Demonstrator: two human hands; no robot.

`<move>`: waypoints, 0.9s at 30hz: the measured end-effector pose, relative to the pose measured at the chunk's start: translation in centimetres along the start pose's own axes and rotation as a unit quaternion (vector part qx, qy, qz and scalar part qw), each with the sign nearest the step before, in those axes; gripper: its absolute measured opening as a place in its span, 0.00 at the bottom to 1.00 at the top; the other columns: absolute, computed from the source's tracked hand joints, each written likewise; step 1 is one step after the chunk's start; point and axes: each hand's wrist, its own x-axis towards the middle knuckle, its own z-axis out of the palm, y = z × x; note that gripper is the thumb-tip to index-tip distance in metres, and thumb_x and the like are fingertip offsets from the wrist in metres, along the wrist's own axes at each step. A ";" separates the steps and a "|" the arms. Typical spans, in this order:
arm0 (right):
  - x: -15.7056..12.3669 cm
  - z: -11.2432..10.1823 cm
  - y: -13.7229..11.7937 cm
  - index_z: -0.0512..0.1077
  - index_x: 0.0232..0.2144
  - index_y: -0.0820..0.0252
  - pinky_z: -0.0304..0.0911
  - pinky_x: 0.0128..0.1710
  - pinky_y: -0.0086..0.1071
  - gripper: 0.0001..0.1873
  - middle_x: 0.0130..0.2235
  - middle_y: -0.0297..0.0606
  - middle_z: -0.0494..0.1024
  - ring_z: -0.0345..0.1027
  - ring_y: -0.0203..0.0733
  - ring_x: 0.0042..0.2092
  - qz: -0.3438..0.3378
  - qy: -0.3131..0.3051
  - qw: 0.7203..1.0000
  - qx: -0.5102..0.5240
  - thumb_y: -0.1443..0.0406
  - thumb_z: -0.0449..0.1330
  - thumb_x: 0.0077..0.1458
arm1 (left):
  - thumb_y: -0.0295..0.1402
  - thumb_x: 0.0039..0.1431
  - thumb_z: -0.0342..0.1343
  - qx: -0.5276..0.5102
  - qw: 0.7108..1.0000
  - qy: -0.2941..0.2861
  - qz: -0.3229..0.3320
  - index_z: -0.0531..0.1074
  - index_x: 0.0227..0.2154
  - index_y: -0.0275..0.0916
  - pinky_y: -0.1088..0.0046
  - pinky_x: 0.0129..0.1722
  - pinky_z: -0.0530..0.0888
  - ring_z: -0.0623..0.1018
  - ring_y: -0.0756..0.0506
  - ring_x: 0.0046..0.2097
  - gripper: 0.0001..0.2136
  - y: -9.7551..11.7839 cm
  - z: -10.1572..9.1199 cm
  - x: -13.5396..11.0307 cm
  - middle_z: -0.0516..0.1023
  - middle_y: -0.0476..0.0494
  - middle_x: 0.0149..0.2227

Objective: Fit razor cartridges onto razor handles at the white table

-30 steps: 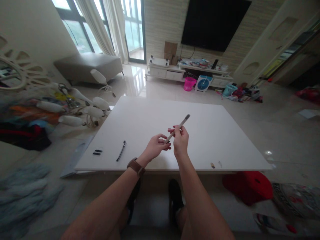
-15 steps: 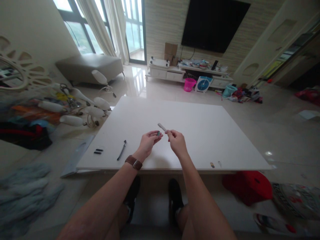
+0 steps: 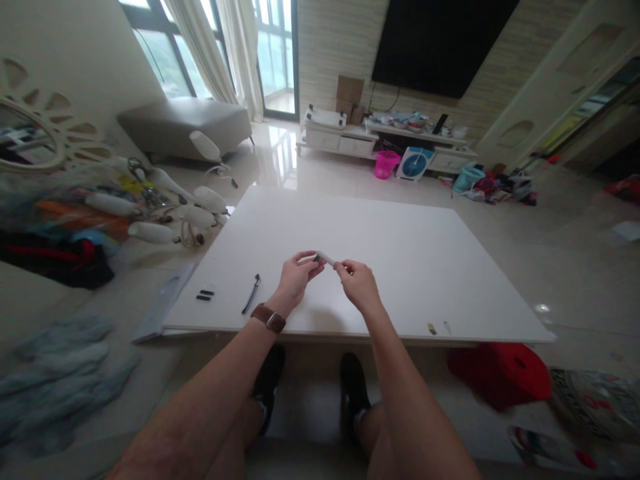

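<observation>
At far left a mirror is cut off by the edge, and the coloured heap below it is too blurred to sort out. A lamp with white shades lies beside the table. On the table's left part are two black strips, then a dark rod, its thicker end pointing away from the person. The left hand pinches a small dark piece at its fingertips, which hide much of it. The pale stick is above the middle of the table, between the hands; its far end points left and away, its long axis sloping down rightward toward the person. Whether stick and piece touch, I cannot tell. The right hand pinches the stick's near end, covering it, other fingers curled in. Beyond the table, a pink basket stands beside a fan; its inside is hard to make out. At the table's near right edge lies a tiny yellow-and-dark item. Farther right, a blue basket stands by a jumbled pile, its contents unclear. The patterned bag is cut off, its contents unreadable
</observation>
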 end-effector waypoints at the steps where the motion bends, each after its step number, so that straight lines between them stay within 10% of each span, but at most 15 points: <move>1: -0.1 0.1 -0.1 0.79 0.32 0.53 0.53 0.31 0.30 0.17 0.28 0.35 0.77 0.68 0.40 0.30 -0.003 -0.012 1.000 0.003 0.54 0.55 0.64 | 0.15 0.51 0.59 -0.003 1.000 0.001 0.002 0.70 0.39 0.31 0.63 0.51 0.76 0.82 0.46 0.41 0.13 0.0 0.1 -0.1 0.82 0.37 0.36; 27: 0.1 -0.4 0.0 0.79 0.32 0.55 0.53 0.30 0.31 0.18 0.30 0.36 0.79 0.68 0.41 0.31 0.014 0.069 0.997 -0.022 0.54 0.53 0.64 | 0.15 0.52 0.59 -0.012 1.000 0.005 -0.008 0.65 0.41 0.33 0.62 0.50 0.76 0.83 0.43 0.41 0.15 0.2 0.3 -0.4 0.81 0.35 0.36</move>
